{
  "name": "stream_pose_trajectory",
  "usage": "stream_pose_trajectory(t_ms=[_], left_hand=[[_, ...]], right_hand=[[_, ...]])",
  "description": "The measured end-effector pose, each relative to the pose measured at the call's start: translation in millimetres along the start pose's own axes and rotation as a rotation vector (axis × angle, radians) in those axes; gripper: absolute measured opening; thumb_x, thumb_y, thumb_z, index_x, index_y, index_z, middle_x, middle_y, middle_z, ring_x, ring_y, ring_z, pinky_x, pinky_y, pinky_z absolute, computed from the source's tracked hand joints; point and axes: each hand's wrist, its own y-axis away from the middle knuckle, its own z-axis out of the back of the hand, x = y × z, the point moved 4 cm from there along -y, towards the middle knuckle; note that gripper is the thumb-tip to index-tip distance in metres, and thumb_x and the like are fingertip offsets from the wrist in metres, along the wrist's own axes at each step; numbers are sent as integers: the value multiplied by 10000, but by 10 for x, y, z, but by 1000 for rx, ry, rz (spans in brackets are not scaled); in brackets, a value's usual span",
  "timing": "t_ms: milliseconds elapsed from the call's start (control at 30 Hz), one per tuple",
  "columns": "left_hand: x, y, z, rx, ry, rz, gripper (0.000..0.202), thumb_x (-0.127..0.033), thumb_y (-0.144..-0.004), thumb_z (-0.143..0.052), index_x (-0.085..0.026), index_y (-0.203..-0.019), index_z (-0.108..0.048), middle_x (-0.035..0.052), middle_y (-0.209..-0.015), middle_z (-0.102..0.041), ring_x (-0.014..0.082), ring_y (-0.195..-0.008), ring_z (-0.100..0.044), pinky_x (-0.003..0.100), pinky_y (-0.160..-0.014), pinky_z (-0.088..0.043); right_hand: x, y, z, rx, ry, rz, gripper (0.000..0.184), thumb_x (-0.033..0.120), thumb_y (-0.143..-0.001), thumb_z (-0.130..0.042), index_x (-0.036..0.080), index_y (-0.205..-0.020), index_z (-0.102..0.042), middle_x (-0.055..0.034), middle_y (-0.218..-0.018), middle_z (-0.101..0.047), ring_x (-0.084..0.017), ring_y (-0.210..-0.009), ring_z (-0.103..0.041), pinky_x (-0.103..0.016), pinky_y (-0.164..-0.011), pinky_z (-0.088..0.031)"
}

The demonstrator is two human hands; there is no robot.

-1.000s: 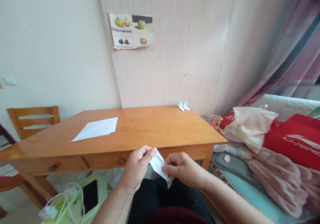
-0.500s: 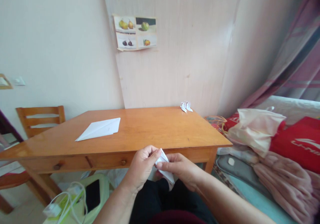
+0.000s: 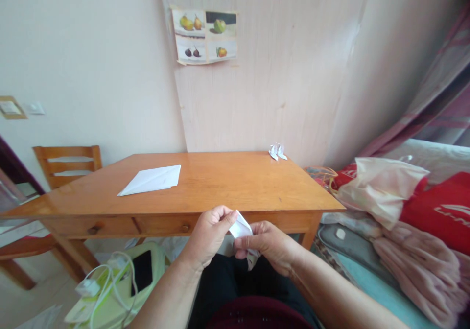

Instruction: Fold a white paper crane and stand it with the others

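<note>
Both of my hands hold a small folded white paper [image 3: 241, 228] in front of the wooden table's [image 3: 227, 187] near edge, above my lap. My left hand [image 3: 208, 236] pinches the paper's upper left corner with thumb and fingers closed. My right hand [image 3: 270, 246] grips its lower right part, fingers curled round it. A larger folded white sheet [image 3: 152, 180] lies on the table's left half. A small folded paper figure [image 3: 277, 152] sits at the table's far right corner by the wall.
A wooden chair [image 3: 68, 165] stands behind the table at the left. A pale green bag [image 3: 121, 285] with white cables and a dark phone lies on the floor at lower left. At the right, a bed carries a red bag [image 3: 438, 211], a plastic bag [image 3: 382, 187] and pink cloth [image 3: 414, 265].
The paper in my hands has been folded smaller and my hands have drawn closer together. The view has shifted slightly to the left and down.
</note>
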Motion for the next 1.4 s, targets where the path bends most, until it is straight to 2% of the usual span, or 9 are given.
stream_pose_trajectory(t_ms=[167, 433, 667, 767, 833, 967, 1067, 1167, 1400], left_hand=[[-38, -7, 82, -15, -22, -18, 344, -492, -892, -648, -166, -783, -645, 31, -706, -671, 161, -660, -576, 256, -637, -439], [-92, 60, 285, -62, 13, -31, 331, -480, -877, -678, -162, -786, -674, 39, -731, -688, 161, -670, -590, 268, -677, -452], [-61, 94, 592, -342, 243, -64, 360, -474, -749, -811, -152, -729, -652, -19, -639, -585, 90, -599, -470, 196, -571, -359], [-8, 106, 515, -429, 475, -60, 392, -430, -663, -885, -146, -720, -622, -56, -612, -525, 53, -549, -401, 176, -526, -323], [43, 118, 408, -471, 608, -42, 430, -405, -607, -924, -145, -722, -601, -71, -615, -514, 37, -524, -384, 171, -506, -317], [134, 146, 158, -469, 698, 31, 421, -412, -627, -911, -161, -740, -593, -79, -572, -514, 52, -521, -452, 182, -519, -375], [177, 161, 10, -422, 728, 48, 405, -398, -633, -901, -163, -823, -631, -18, -719, -658, 106, -651, -599, 230, -629, -471], [207, 179, -64, -380, 727, 55, 377, -389, -653, -884, -175, -822, -623, -16, -722, -668, 120, -643, -610, 246, -618, -463], [204, 299, -70, -192, 512, 96, 305, -383, -740, -814, -166, -908, -683, 31, -830, -710, 136, -714, -611, 256, -668, -434]], right_hand=[[-60, 15, 26, 12, 47, -20, 298, 412, -700, -829, 129, -722, -735, -37, -611, -705, -94, -512, -524, -248, -567, -341], [-129, 48, -18, 76, 53, -9, 305, 427, -751, -811, 127, -767, -757, -69, -657, -741, -108, -548, -577, -243, -581, -368], [-252, 99, -72, 45, 91, 56, 379, 511, -766, -796, 133, -765, -764, -71, -710, -742, -143, -650, -615, -273, -667, -434], [-283, 68, -169, 36, 72, 147, 462, 548, -771, -787, 165, -1030, -770, -83, -975, -761, -190, -866, -658, -322, -838, -471], [-254, 29, -270, 12, 61, 210, 586, 560, -757, -798, 211, -1218, -705, -87, -1174, -718, -232, -1037, -643, -361, -932, -459], [-82, -67, -518, 23, 13, 426, 499, 598, -835, -703, 238, -1179, -711, -71, -1179, -704, -259, -1188, -586, -389, -1038, -399], [-44, -161, -576, -105, -46, 431, 491, 651, -832, -660, 208, -1028, -737, -64, -1004, -725, -252, -1060, -625, -370, -941, -447], [-78, -230, -522, -231, -67, 372, 521, 684, -825, -627, 173, -874, -722, -64, -858, -700, -225, -881, -623, -345, -810, -468], [-45, -314, -230, -233, -250, 354, 449, 596, -810, -676, 149, -768, -672, -44, -710, -650, -165, -653, -574, -317, -682, -461]])
